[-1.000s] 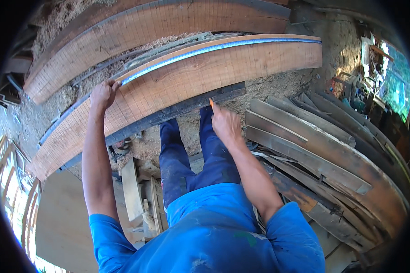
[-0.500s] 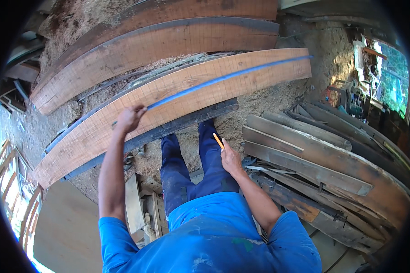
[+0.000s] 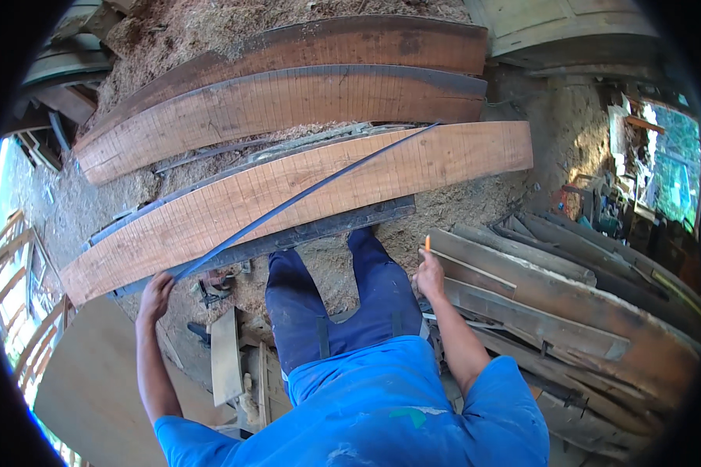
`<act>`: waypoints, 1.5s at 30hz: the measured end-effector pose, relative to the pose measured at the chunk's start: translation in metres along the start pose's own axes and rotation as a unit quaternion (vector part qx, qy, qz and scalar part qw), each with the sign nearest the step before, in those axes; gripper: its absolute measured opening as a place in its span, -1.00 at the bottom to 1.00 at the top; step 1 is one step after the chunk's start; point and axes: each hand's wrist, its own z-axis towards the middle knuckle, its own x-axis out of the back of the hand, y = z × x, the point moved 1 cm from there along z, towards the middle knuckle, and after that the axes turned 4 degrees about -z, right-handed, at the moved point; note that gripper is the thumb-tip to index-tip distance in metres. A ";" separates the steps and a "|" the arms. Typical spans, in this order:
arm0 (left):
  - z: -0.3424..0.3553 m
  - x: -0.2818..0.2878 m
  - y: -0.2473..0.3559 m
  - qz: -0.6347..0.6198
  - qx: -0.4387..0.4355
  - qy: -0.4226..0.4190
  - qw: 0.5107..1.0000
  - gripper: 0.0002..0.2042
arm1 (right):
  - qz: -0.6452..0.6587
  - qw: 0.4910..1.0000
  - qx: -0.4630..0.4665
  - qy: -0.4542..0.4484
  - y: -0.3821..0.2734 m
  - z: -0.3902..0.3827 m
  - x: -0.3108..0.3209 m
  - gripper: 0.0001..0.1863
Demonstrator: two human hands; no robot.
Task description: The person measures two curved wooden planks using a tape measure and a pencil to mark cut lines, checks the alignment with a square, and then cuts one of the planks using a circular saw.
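A long, thin blue strip (image 3: 311, 189) lies slantwise across a wide light-brown wooden plank (image 3: 413, 167) with many fine cross lines. My left hand (image 3: 156, 297) is closed on the strip's near end, just off the plank's near left edge. The strip's far end reaches the plank's upper edge. My right hand (image 3: 429, 276) is raised to the right of my legs, away from the plank. It holds an orange pencil (image 3: 427, 244) pointing up; I cannot make out its tip. Under the plank's near edge runs a dark timber (image 3: 327, 225).
Beyond the plank lie more long boards, a brown one (image 3: 288, 97) and a darker one (image 3: 382, 43), among wood shavings (image 3: 171, 31). Stacked boards (image 3: 553, 296) fill the right side. A pale sheet (image 3: 101, 373) lies at lower left, with short wood pieces (image 3: 226, 358) beside my legs.
My left hand has moved left and nearer to me, drawing the strip with it so that it now slants more. My right hand has shifted right, the pencil now upright.
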 end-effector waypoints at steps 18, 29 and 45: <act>-0.002 0.098 -0.216 0.034 0.042 0.004 0.999 -0.89 | 0.320 0.926 -0.060 0.191 -0.236 0.137 -0.080 -0.55; 0.002 0.087 -0.261 0.163 0.129 0.009 0.978 -0.74 | 0.067 0.979 0.017 0.190 -0.258 0.152 -0.102 -0.78; 0.048 0.075 -0.242 0.212 0.122 0.046 0.968 -0.68 | 0.206 0.972 -0.044 0.106 -0.218 0.168 -0.062 -0.81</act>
